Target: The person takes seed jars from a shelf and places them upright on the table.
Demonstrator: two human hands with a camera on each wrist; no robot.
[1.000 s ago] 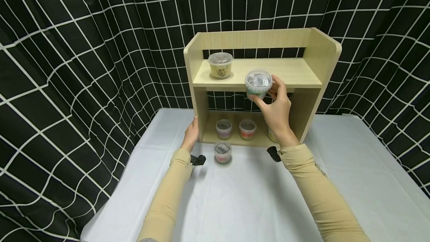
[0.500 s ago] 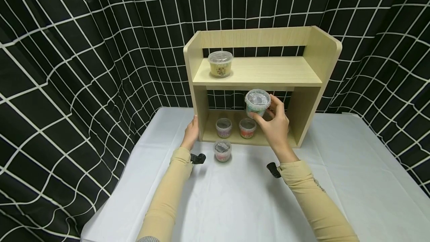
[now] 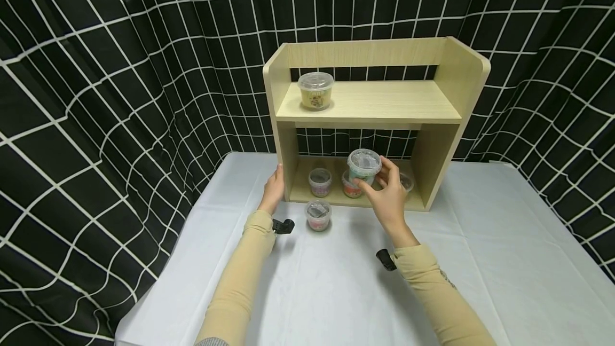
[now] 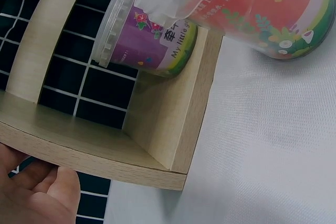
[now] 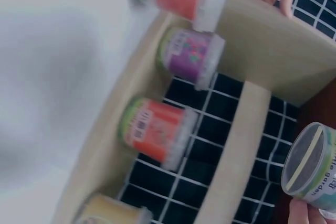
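Observation:
My right hand (image 3: 389,199) holds a green-labelled lidded plastic tub (image 3: 363,167) upright between thumb and fingers, in front of the lower shelf compartment. The right wrist view shows the bottom of this green tub (image 5: 310,161) at its right edge. Behind it stands a red tub (image 3: 352,190), partly covered, with a purple tub (image 3: 320,182) to its left. A yellowish tub (image 5: 110,212) is half hidden behind my right hand. My left hand (image 3: 273,192) rests against the outside of the wooden shelf's (image 3: 370,120) left panel, fingers fairly straight.
A larger yellow tub (image 3: 315,91) stands on the upper board at the left. On the white tablecloth (image 3: 336,292), just before the shelf, sits a pinkish-red tub (image 3: 318,215). Black cloth with a white grid (image 3: 230,68) hangs behind and at both sides.
My right hand has lowered the green tub from the upper board's front edge to the lower compartment, drifting slightly left. The left hand has stayed against the side panel.

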